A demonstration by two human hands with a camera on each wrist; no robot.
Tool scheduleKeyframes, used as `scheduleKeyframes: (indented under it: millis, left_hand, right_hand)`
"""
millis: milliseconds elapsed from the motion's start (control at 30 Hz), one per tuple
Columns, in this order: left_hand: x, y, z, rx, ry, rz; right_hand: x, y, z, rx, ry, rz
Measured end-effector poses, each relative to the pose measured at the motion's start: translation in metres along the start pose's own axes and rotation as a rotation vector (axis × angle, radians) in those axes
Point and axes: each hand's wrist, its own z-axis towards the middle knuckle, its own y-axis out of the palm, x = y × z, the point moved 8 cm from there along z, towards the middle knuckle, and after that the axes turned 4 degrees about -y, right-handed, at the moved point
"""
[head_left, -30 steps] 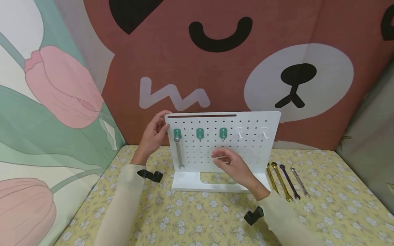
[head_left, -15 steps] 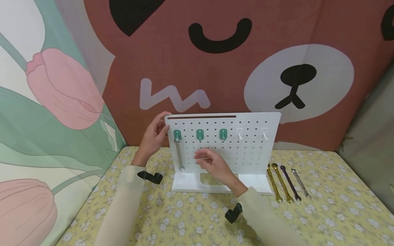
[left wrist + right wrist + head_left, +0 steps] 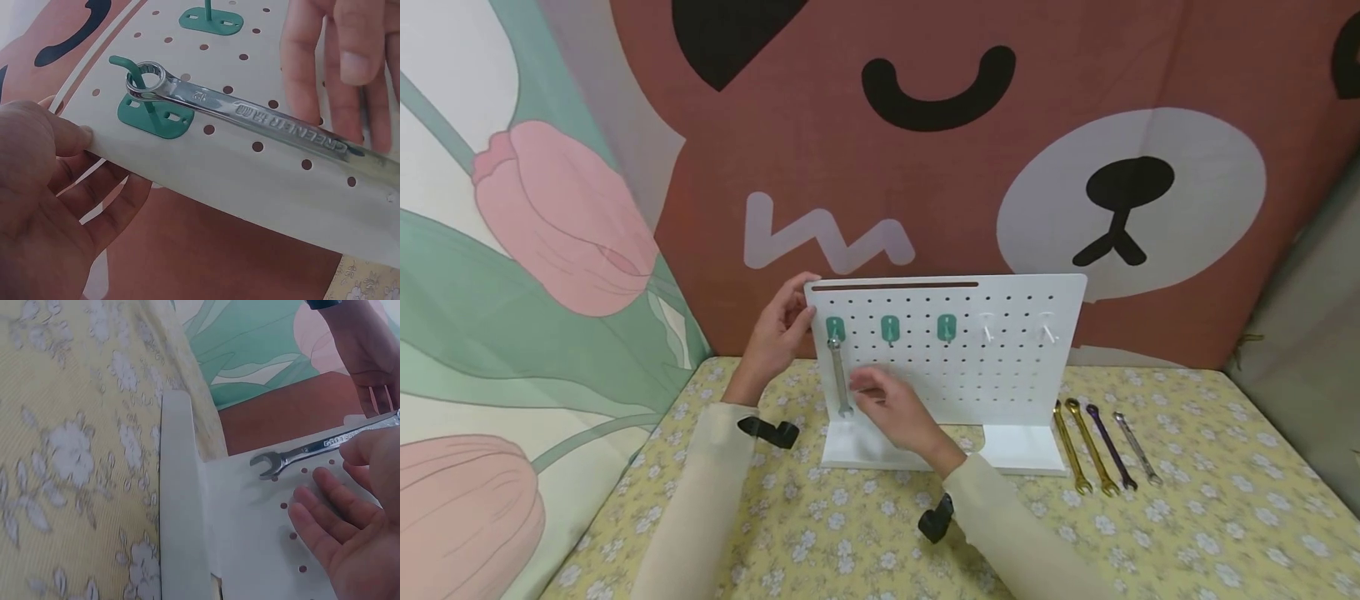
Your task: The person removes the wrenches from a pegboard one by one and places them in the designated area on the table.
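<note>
A white pegboard (image 3: 925, 367) stands upright on its base, with a row of hooks across its upper part. My left hand (image 3: 775, 325) holds its upper left edge, the thumb on the front face and the fingers behind. From the leftmost green hook (image 3: 156, 122) hangs a silver combination wrench (image 3: 231, 106) by its ring end, the open end pointing down. Just right of this wrench is my right hand (image 3: 891, 408), fingers loosely bent and holding nothing. In the right wrist view its thumb (image 3: 365, 450) overlaps the wrench handle; whether they touch I cannot tell.
Two more green hooks (image 3: 947, 327) and two clear hooks (image 3: 987, 327) are on the board. Right of it, several wrenches lie on the flowered tablecloth (image 3: 1210, 500): gold ones (image 3: 1093, 446), a purple one (image 3: 1112, 447) and a silver one (image 3: 1138, 448). A printed cloth (image 3: 820, 150) hangs behind.
My right hand has moved left across the front of the pegboard, from its middle to beside the hanging wrench. The left hand keeps its hold on the board's edge.
</note>
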Motion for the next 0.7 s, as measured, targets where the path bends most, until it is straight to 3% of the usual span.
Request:
scheduleKeyframes:
  millis: [267,533,700]
  left_hand:
    - [0.001,0.001,0.0,0.015,0.003,-0.002]
    - [0.032,0.004,-0.007,0.012,0.004,0.006]
    - [0.035,0.005,-0.008,0.022,0.021,0.013]
  right_hand:
    - [0.002,0.013,0.006,-0.01,0.003,0.036]
    - [0.006,0.022,0.002,-0.026,0.078,0.112]
    - [0.009,0.024,-0.001,-0.03,0.118,0.198]
